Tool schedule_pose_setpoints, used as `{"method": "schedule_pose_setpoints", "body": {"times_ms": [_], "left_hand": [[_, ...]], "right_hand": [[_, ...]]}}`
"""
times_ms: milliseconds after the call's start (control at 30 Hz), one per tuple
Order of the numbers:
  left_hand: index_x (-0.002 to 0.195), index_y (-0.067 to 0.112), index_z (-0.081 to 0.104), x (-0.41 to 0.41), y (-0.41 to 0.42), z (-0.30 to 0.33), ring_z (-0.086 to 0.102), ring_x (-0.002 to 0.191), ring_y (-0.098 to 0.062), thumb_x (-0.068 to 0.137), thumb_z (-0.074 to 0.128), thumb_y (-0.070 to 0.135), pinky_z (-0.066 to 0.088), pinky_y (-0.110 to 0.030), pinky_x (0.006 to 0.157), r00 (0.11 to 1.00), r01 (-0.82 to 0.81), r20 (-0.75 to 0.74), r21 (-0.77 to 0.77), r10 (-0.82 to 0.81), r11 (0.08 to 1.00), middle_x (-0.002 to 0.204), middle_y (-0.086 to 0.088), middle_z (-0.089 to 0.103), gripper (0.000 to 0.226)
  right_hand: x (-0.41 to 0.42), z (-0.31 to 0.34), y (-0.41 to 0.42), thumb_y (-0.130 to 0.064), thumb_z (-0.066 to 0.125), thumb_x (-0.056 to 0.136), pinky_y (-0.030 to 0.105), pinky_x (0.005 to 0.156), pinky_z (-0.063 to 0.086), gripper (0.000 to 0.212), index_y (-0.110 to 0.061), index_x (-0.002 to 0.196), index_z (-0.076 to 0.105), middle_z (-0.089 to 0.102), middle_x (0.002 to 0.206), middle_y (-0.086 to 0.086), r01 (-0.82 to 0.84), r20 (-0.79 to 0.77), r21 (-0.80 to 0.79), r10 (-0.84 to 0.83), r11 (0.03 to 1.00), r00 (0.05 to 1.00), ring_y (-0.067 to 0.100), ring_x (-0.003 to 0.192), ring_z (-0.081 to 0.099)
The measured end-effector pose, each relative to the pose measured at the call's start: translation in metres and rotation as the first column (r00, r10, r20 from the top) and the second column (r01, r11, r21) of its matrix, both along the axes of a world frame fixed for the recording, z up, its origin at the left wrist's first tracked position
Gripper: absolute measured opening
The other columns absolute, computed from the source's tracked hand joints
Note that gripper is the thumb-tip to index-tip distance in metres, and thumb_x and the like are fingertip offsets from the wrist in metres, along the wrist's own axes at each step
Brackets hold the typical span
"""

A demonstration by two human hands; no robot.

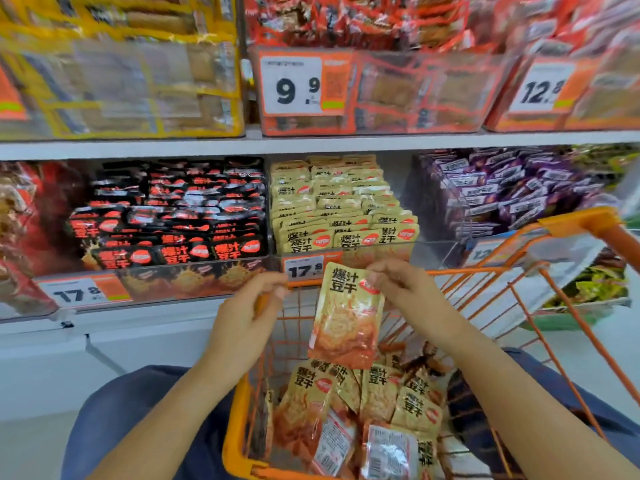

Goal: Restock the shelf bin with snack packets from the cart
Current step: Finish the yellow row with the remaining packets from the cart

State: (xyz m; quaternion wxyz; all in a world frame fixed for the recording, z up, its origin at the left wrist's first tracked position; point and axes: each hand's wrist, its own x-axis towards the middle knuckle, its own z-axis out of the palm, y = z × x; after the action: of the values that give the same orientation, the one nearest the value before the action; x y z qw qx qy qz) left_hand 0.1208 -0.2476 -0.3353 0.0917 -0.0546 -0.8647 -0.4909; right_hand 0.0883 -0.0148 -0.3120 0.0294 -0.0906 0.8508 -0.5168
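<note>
A tan snack packet [346, 317] is pinched at its top corner by the right hand [398, 289], hanging above the cart [235, 427], likely for slotting upright into the bin [343, 206] at twelve o'clock; the left hand [249, 306] is curled, apparently on the cart rim.

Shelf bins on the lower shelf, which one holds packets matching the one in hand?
The middle bin of beige packets, between the black and purple ones; same beige wrapper as the held packet.

Held packet [346, 313]: "爆汁豆干"; bin tag [304, 270]: "17.8".
</note>
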Motion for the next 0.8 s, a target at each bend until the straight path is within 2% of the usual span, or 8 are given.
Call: {"method": "schedule_pose_setpoints", "body": {"times_ms": [100,200,333,400,467,567,667,800], "left_hand": [[0.114,0.032,0.059,-0.006,0.016,0.028,0.051,0.097,0.018,0.095,0.051,0.033,0.036,-0.001,0.078,1.000,0.031,-0.004,-0.005,-0.031,1.000,0.102,0.027,0.060,0.021],[0.118,0.034,0.056,-0.019,0.036,0.054,0.057,0.100,0.008,0.085,0.060,0.044,0.043,-0.011,0.081,0.975,0.166,0.148,0.033,-0.169,0.986,0.107,0.024,0.061,0.035],[0.103,0.020,0.065,-0.041,0.062,0.075,0.070,0.080,-0.007,0.080,0.074,0.016,0.057,-0.023,0.066,0.837,0.287,0.416,0.222,-0.357,0.932,0.095,0.002,0.072,0.026],[0.099,0.016,0.065,-0.047,0.072,0.079,0.070,0.075,-0.009,0.080,0.073,0.007,0.058,-0.026,0.064,0.807,0.300,0.456,0.232,-0.376,0.925,0.085,-0.001,0.073,0.023],[0.094,0.019,0.065,-0.054,0.081,0.082,0.070,0.076,-0.013,0.078,0.074,0.005,0.060,-0.033,0.068,0.861,0.261,0.404,0.171,-0.310,0.950,0.084,0.000,0.072,0.023],[0.087,0.027,0.063,-0.073,0.090,0.090,0.066,0.079,-0.015,0.079,0.075,0.008,0.058,-0.040,0.075,0.989,0.095,0.111,0.058,-0.101,0.994,0.091,0.006,0.068,0.024],[0.085,0.038,0.057,-0.095,0.104,0.095,0.064,0.091,-0.012,0.081,0.074,0.015,0.055,-0.042,0.081,0.992,0.024,-0.122,0.035,-0.020,0.999,0.096,0.013,0.065,0.029],[0.090,0.028,0.058,-0.128,0.131,0.083,0.059,0.096,-0.007,0.082,0.072,0.015,0.048,-0.027,0.082,0.976,0.017,-0.216,-0.038,-0.025,0.999,0.095,0.018,0.062,0.020]], "right_hand": [[0.001,0.008,0.012,-0.018,0.055,0.095,0.019,0.061,0.042,0.011,-0.015,0.091,0.065,0.063,0.074,-0.004,-0.013,-0.014,-0.040,0.013,0.999,1.000,0.004,0.068,0.053],[-0.001,0.019,0.019,-0.018,0.056,0.095,0.008,0.058,0.037,0.010,-0.015,0.093,0.065,0.060,0.060,-0.022,-0.076,-0.029,-0.004,0.076,0.997,0.997,-0.007,0.059,0.052],[-0.010,0.036,0.028,-0.019,0.061,0.092,0.025,0.062,0.043,0.013,-0.011,0.092,0.071,0.069,0.082,0.016,-0.143,-0.045,-0.013,0.143,0.990,0.989,0.014,0.069,0.056],[-0.017,0.039,0.037,-0.021,0.063,0.090,0.024,0.064,0.049,0.013,-0.012,0.092,0.073,0.071,0.085,0.014,-0.117,0.006,-0.054,0.118,0.992,0.993,0.013,0.072,0.063],[-0.028,0.036,0.050,-0.031,0.063,0.091,0.027,0.072,0.054,0.015,-0.019,0.090,0.072,0.072,0.085,0.002,0.039,0.001,-0.058,-0.039,0.998,0.999,0.012,0.079,0.067],[-0.045,0.017,0.072,-0.032,0.051,0.096,0.037,0.080,0.049,0.023,-0.022,0.112,0.064,0.068,0.106,0.004,0.399,-0.200,0.302,-0.352,0.866,0.914,0.025,0.098,0.063],[-0.048,-0.013,0.074,-0.016,0.053,0.094,0.041,0.085,0.046,0.032,-0.004,0.122,0.060,0.060,0.116,0.021,0.381,-0.262,0.541,-0.281,0.749,0.923,0.039,0.104,0.058],[-0.052,-0.031,0.073,-0.019,0.049,0.089,0.051,0.100,0.038,0.036,0.002,0.114,0.063,0.064,0.108,0.024,0.373,-0.296,0.602,-0.236,0.706,0.926,0.042,0.101,0.060]]}}
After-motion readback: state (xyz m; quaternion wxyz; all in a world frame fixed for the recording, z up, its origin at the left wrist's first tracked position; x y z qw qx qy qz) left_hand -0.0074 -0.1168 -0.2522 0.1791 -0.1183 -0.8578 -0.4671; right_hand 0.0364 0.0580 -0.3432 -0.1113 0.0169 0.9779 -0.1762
